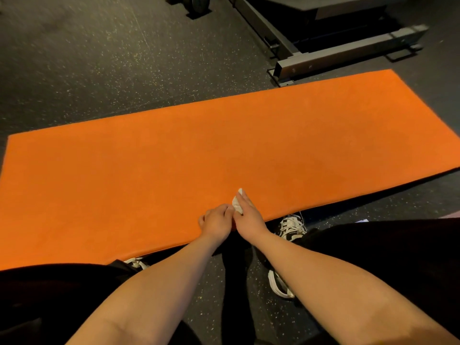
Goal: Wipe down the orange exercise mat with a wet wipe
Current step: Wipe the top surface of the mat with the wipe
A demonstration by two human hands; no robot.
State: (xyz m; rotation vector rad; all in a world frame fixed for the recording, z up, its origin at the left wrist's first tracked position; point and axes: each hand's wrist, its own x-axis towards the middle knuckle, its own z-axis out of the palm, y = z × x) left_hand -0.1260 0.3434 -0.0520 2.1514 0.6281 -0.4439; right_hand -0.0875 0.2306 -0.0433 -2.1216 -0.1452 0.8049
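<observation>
The orange exercise mat [174, 158] lies flat on the dark speckled floor, stretching across the whole view. A small white wet wipe [236, 204] sits bunched at the mat's near edge, between my two hands. My right hand [249, 216] holds it, with straight fingers lying over its top. My left hand [216, 221] has curled fingers and pinches the wipe's near left corner. Most of the wipe is hidden under my right fingers.
A black metal gym machine frame [348, 51] stands just beyond the mat's far right corner. A weight plate [196, 3] rests at the top. My knees in black clothing and my black-and-white sneakers [291, 226] are by the near edge.
</observation>
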